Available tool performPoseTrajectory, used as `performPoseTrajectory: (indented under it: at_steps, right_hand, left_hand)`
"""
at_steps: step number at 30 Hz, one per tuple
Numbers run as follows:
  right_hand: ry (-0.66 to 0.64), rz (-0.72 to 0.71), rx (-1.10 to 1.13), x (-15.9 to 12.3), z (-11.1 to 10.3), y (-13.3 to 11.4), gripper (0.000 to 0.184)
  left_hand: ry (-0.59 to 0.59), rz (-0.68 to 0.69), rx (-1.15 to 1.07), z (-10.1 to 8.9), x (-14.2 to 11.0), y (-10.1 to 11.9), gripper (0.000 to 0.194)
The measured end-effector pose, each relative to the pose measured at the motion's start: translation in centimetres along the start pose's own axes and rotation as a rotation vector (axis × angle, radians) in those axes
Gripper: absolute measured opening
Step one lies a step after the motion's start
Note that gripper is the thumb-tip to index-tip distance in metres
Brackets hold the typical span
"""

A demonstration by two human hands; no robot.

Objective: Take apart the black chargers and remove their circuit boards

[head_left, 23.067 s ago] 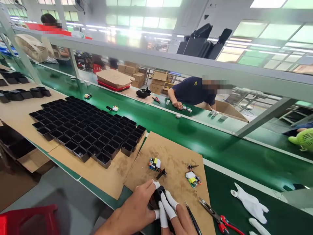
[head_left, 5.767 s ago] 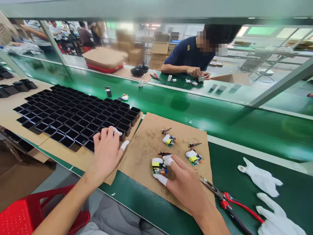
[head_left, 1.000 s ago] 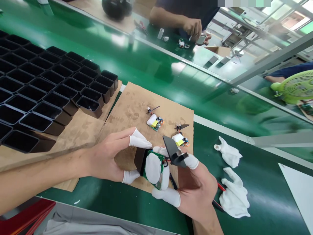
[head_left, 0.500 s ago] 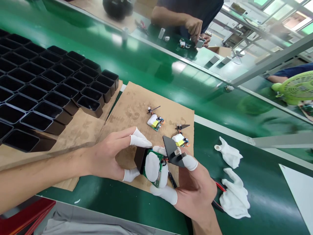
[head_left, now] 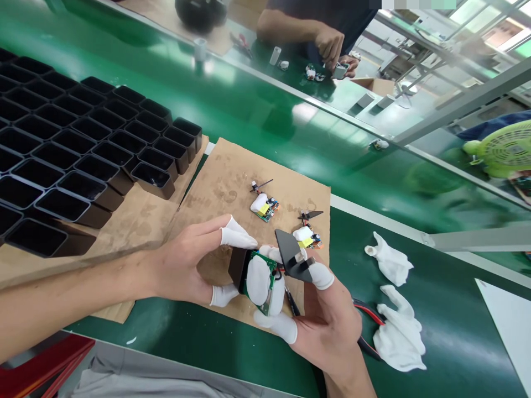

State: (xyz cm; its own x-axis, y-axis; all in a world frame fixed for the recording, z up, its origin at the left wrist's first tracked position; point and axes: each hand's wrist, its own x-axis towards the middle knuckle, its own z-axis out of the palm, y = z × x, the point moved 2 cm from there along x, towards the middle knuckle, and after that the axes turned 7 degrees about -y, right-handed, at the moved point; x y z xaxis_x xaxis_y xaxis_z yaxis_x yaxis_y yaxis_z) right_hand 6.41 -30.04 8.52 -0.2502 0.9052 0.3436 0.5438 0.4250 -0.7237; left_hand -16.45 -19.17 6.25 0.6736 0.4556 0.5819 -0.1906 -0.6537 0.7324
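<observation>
My left hand (head_left: 186,262), with white cots on thumb and finger, grips a black plastic case (head_left: 237,270) from its outer side. A green circuit board (head_left: 271,265) with a white blob (head_left: 258,280) on its face sits partly inside the case's mouth. My right hand (head_left: 323,309), also in white finger cots, pinches the board's outer end and holds a black cover plate (head_left: 288,254) tilted up beside it. Wires run between board and plate. Two similar board assemblies, one farther back (head_left: 264,206) and one to the right (head_left: 307,235), lie on the cardboard (head_left: 232,182).
Rows of open black cases (head_left: 120,141) stand at the left. Red-handled pliers (head_left: 371,314) and white cloth pieces (head_left: 400,337) lie at the right. Behind the rail, a person's hands (head_left: 332,50) hold a small case. A green fan (head_left: 504,146) stands far right.
My right hand has shifted slightly left with the board, which sits a little nearer the case. More of the pliers' handles shows. My left hand is almost still.
</observation>
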Motion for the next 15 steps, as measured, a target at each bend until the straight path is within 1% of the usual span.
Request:
performPoseTrajectory:
  at_steps: [3, 5, 11, 15]
  right_hand:
    - [0.001, -0.107, 0.057, 0.5, -0.2, -0.6, 0.083]
    - [0.006, -0.116, 0.063, 0.7, -0.2, -0.7, 0.089]
    - [-0.036, -0.056, 0.116, 0.7, 0.1, -0.3, 0.080]
    - [-0.045, -0.009, 0.129, 1.3, 0.5, -0.5, 0.074]
  left_hand:
    - [-0.007, 0.002, -0.006, 0.1, -0.1, -0.1, 0.066]
    - [-0.014, -0.006, -0.017, 0.2, -0.1, -0.1, 0.066]
    - [-0.017, -0.054, -0.030, 0.2, 0.0, 0.0, 0.060]
    - [-0.020, -0.088, -0.019, 0.1, 0.2, 0.1, 0.056]
